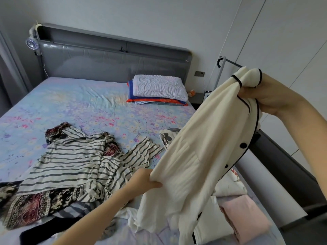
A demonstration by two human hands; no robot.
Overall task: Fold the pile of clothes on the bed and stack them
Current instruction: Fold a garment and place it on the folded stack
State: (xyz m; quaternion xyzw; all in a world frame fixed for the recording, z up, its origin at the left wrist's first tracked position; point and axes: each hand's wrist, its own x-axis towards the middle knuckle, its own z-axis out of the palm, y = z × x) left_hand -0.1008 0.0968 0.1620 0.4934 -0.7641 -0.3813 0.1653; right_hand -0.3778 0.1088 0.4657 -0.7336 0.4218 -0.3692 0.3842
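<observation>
Cream and soft-looking, a button-up top (pixel 200 156) with thin black piping along its edges and round black buttons (pixel 243 145) hangs in the air over the right side of the bed (pixel 88 103), rumpled and unfolded. The person's left hand (pixel 143 181) grips a lower edge in curled fingers, while the right hand (pixel 269 98) clutches the collar end up high. Below, a striped garment (pixel 70 160) and a dark red patterned cloth (pixel 35 206) lie spread on the flowery sheet, with a folded pink piece (pixel 247 216) at the near right.
</observation>
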